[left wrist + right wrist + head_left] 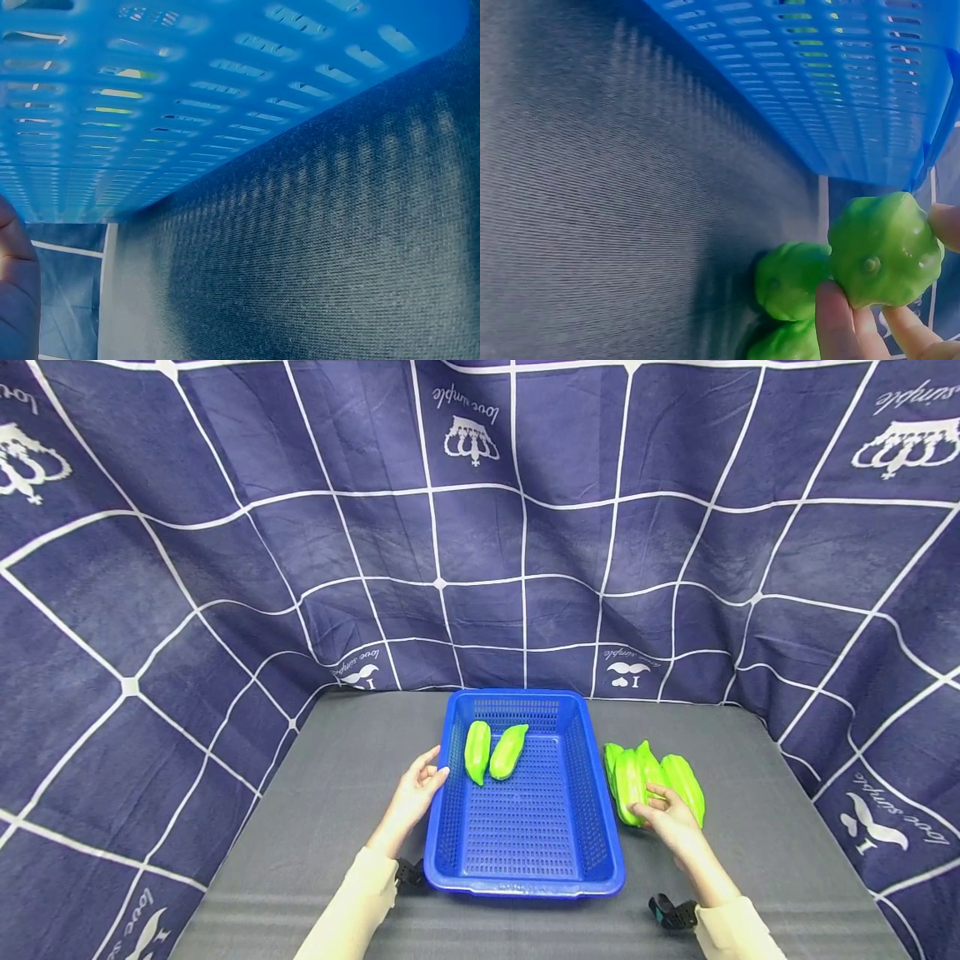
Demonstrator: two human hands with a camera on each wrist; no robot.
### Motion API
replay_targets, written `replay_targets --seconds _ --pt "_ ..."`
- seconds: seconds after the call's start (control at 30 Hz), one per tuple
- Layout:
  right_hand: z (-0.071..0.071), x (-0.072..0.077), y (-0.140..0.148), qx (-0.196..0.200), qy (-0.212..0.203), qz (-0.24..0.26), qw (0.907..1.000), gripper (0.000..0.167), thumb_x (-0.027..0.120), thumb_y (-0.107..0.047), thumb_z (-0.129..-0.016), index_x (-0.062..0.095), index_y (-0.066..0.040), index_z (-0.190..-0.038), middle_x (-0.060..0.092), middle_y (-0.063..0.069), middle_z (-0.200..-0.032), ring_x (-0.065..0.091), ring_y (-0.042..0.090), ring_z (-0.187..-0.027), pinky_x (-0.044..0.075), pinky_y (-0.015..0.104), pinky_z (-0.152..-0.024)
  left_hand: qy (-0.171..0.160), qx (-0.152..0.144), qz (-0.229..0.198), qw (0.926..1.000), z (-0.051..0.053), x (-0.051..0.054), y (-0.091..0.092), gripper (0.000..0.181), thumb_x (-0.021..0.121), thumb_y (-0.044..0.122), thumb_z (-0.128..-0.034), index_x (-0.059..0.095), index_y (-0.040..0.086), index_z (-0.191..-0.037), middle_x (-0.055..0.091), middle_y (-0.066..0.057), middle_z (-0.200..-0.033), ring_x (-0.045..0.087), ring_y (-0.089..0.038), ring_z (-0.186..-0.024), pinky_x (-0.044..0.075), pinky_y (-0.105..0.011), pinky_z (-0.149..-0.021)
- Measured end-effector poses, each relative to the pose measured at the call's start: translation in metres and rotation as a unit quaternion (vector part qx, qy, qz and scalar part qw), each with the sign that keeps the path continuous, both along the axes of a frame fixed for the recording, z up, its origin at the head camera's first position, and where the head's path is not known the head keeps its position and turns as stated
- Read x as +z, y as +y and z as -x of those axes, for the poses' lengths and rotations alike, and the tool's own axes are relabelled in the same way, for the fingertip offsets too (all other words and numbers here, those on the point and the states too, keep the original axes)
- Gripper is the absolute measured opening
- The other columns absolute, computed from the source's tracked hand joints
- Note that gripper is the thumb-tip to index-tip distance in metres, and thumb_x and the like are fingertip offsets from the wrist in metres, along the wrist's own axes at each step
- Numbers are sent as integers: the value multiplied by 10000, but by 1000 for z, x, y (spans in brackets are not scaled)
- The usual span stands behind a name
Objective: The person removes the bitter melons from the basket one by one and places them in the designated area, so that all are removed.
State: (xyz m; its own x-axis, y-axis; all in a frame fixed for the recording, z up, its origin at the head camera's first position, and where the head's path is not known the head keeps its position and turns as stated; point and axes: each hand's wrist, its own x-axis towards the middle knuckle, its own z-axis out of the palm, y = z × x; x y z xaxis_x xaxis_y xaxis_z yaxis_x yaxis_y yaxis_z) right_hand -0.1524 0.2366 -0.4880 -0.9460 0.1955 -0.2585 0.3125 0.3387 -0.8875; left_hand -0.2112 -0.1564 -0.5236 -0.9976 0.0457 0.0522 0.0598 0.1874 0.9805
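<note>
My right hand [667, 814] grips a green ridged gourd [885, 251], with fingers and thumb around its sides near the blunt, nubbed end. Other gourds of the same kind [791, 281] lie right beside it, to the right of the blue plastic basket [525, 889]. My left hand [414, 789] is at the basket's left rim, fingers loosely bent, thumb tip against or just over the edge. In the left wrist view only part of that hand [16, 285] shows. Inside the basket, a gourd [477, 752] and a second gourd [509, 752] lie toward the back left.
The basket has slotted walls and stands on a dark grey tabletop [322, 827]. A blue curtain with white grid lines [480, 543] surrounds the table at the back and sides. Black bands with wrist cameras [671, 912] sit at both wrists.
</note>
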Motion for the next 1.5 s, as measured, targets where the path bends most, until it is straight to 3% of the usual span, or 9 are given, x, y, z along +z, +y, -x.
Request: replay_targets --seconds 0.13,0.4,0.7,1.13,1.5 --pt "-7 -4 1 22 -22 -85 10000 673 654 -95 -890 318 147 -1421 491 406 -1298 594 29 -805 515 210 -718 -44 13 -53 10000 0 1 1 530 600 85 -970 413 -38 -1450 648 -227 -949 606 -73 -743 491 -204 -700" --pt "-23 -15 5 85 -166 -311 9993 695 680 -109 -879 328 153 -1417 507 395 -1299 655 221 -991 513 214 -722 -42 -5 -166 9999 -1 2 1 542 609 90 -969 407 -42 -1454 644 -268 -967 608 -81 -745 492 -201 -698" --pt "-36 -25 8 117 -352 -294 9989 702 714 -130 -866 356 103 -1424 565 342 -1259 627 100 -914 517 214 -721 -26 -9 -130 9999 0 0 1 540 611 97 -970 412 -38 -1453 644 -275 -965 609 -74 -738 491 -195 -698" --pt "-43 -30 7 350 -487 -631 9962 727 755 -155 -814 403 87 -1402 569 326 -1243 597 334 -1079 500 271 -733 -76 27 -77 9999 0 -2 0 535 614 103 -967 423 -19 -1452 651 -239 -965 613 -91 -753 494 -203 -700" --pt "-51 -38 4 382 -346 -594 9969 749 813 -102 -755 436 106 -1368 598 285 -1186 638 308 -1036 504 231 -714 -57 34 -50 10000 0 0 1 547 618 106 -966 413 -28 -1455 652 -234 -964 600 -87 -756 483 -201 -710"
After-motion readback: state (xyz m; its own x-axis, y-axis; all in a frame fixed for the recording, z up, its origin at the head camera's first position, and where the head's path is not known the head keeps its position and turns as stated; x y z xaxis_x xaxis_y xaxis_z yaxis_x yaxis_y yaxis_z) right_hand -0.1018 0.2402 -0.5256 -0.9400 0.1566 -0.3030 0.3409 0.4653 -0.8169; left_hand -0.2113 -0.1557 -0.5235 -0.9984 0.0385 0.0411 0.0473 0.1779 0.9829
